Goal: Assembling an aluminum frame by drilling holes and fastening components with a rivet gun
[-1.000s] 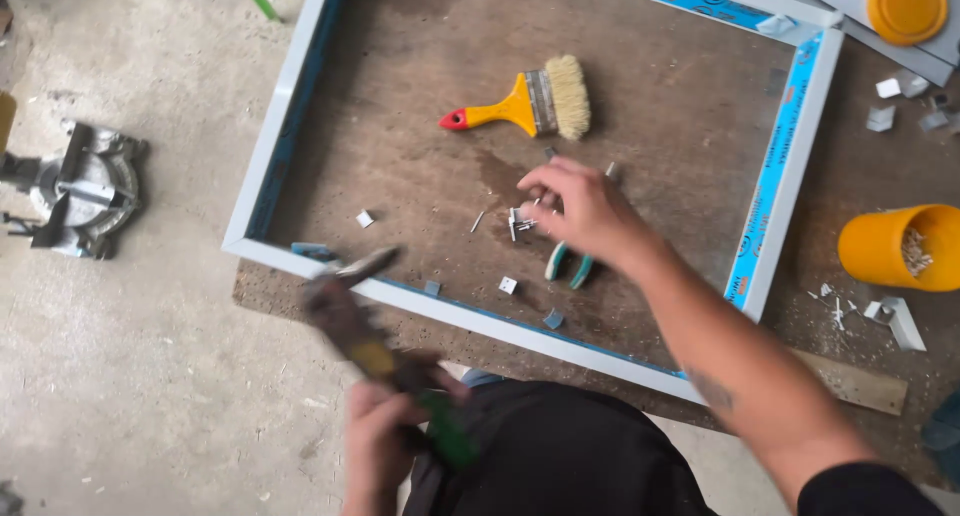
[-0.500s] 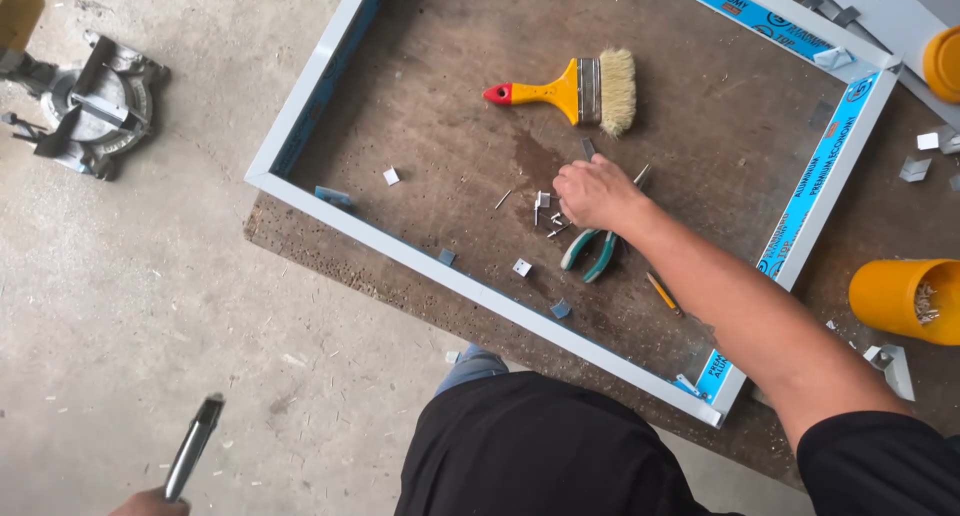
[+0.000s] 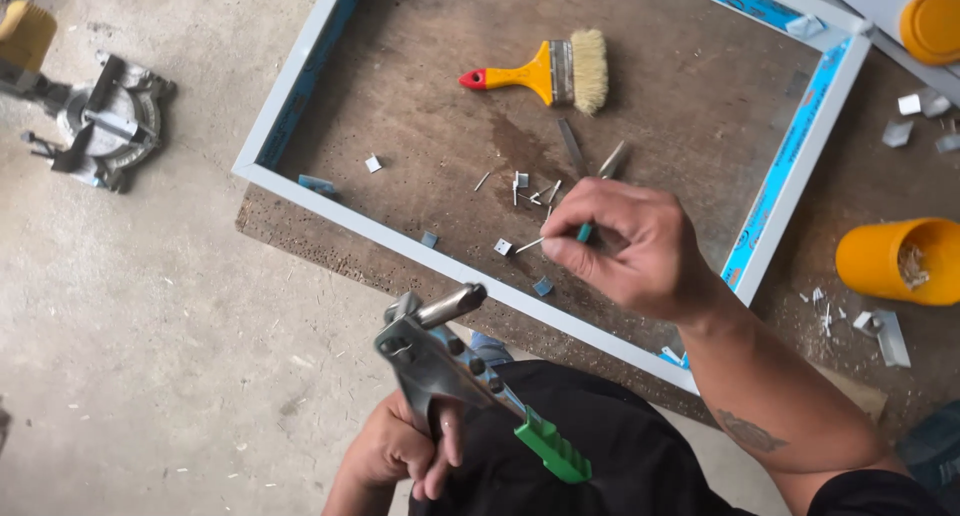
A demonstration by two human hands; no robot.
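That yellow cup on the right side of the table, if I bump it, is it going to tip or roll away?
The yellow cup already lies on its side, so it cannot tip further. Being round, it would probably roll if nudged. Its mouth faces sideways, so the small metal pieces inside might spill. It looks like light plastic.

Brown worn board [image 3: 690, 86] serves as the worktop, standing on a concrete floor [image 3: 150, 356]. A white frame [image 3: 400, 238] lies flat on the board. Inside the frame: a yellow brush [image 3: 545, 71], small rivets [image 3: 530, 188] and metal bits. Outside the frame's right side: a yellow cup [image 3: 900, 261] and metal offcuts [image 3: 880, 334]. A saw [image 3: 95, 121] sits on the floor, left of the frame.
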